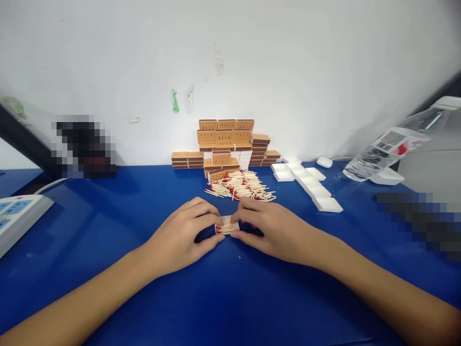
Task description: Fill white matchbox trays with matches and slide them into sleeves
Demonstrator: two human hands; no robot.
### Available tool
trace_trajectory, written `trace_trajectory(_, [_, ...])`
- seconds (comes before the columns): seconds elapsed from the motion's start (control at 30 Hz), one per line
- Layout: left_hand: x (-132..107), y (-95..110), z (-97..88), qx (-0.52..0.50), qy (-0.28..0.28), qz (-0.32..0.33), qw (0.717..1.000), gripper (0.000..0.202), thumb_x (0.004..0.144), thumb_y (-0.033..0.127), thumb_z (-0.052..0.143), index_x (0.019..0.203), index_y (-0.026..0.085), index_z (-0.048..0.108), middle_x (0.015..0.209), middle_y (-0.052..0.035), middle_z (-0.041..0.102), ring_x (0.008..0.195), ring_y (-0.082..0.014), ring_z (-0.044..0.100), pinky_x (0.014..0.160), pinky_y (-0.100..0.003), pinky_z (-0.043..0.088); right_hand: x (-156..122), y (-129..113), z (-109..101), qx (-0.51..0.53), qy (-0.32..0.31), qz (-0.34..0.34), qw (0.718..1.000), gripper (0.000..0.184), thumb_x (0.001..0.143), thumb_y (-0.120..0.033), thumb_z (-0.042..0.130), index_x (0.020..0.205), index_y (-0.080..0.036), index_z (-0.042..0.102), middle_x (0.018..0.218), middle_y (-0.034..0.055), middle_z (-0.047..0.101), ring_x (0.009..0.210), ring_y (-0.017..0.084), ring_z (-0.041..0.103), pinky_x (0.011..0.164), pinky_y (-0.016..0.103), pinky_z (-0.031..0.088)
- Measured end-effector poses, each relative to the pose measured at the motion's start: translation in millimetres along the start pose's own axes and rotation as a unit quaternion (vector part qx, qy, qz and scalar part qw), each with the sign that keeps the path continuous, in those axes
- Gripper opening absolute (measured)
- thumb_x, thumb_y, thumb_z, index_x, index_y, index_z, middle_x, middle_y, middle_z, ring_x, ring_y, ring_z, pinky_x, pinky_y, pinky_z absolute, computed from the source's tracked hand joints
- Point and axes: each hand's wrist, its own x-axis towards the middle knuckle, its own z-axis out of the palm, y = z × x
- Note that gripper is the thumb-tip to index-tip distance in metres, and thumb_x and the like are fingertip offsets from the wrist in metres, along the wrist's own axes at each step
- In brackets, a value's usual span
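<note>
A white matchbox tray (235, 229) with red-tipped matches (226, 228) in it rests on the blue table between my hands. My left hand (187, 233) grips the tray's left end, thumb at the near side and fingers at the far side and inside edge. At the right end, my right hand (268, 226) pinches the tray in the same manner, an index fingertip over the matches. Just beyond my hands lies a loose pile of matches (245, 185). Behind the pile, printed matchboxes (225, 137) are stacked against the wall.
Several empty white trays (308, 182) lie right of the pile. A clear bottle (389, 144) leans at the right, near a small white object (324, 162). A power strip (21, 218) sits at the left edge. Blurred dark objects stand on both sides.
</note>
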Motion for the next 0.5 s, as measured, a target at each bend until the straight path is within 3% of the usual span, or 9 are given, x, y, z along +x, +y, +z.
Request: trace_trajectory(0.5, [-1.2, 4.1, -2.5, -0.011, -0.015, 0.000, 1.000, 0.010, 0.102, 0.029, 0.065, 0.105, 0.022, 0.071, 0.121, -0.0096, 0.068, 0.112, -0.0253, 0.063, 0.097, -0.043, 0.055, 0.6, 1.9, 0.2, 0.003, -0.012, 0.002, 1.000, 0.015, 0.105, -0.029, 0.061, 0.109, -0.017, 0.070, 0.104, 0.0069, 0.062, 0.084, 0.018, 0.061, 0.073, 0.031, 0.047])
